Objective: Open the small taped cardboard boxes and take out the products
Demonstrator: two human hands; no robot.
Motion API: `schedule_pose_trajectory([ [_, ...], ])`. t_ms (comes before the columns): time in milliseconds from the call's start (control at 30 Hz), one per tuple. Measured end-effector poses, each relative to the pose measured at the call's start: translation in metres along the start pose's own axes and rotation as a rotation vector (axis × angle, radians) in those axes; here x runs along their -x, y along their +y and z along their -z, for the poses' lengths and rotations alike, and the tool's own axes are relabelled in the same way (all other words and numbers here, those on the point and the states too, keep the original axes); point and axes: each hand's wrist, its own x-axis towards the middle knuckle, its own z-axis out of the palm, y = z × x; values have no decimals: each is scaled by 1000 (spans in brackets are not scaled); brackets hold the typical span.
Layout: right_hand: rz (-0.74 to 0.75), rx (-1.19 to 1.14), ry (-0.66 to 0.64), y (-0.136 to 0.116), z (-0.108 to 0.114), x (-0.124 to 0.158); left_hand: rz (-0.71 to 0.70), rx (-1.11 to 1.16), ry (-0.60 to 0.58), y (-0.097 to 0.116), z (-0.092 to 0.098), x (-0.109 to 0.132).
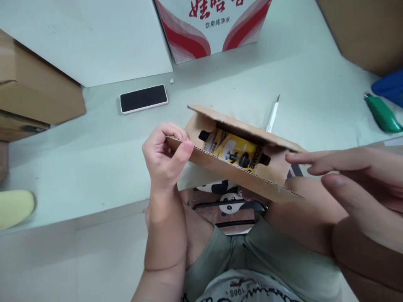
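A small brown cardboard box (245, 178) is tilted over the table's front edge above my lap, its long flaps spread apart. My left hand (168, 155) pinches the near flap at its left end, thumb on top. Inside the box lies a yellow printed packet (236, 149) with dark lettering and pictures, partly hidden by the flaps. Off the box's right end, my right hand (362, 180) has its index finger stretched out and the thumb apart, holding nothing. The fingertip is close to the box's right end; whether it touches I cannot tell.
On the pale green table (103, 155) lie a phone (144, 99), a white pen-like knife (273, 113) behind the box and a green-handled tool (382, 113). A red-and-white carton (217, 29), a white box (88, 37) and brown cartons (40, 84) stand farther back. A yellow object (15, 207) is at left.
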Motion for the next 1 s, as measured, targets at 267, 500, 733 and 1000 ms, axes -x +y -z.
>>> schedule_pose_trajectory([
  [267,190,-355,76,46,-39,-51,116,81,-50,-12,-3,-6],
  [500,400,-279,-39,72,-58,-59,87,-9,-182,-25,5,2],
  [733,365,-162,22,68,-63,-56,-46,-130,-158,-20,5,6],
  [1000,262,-3,287,86,-86,-46,-164,-98,83,-30,12,1],
])
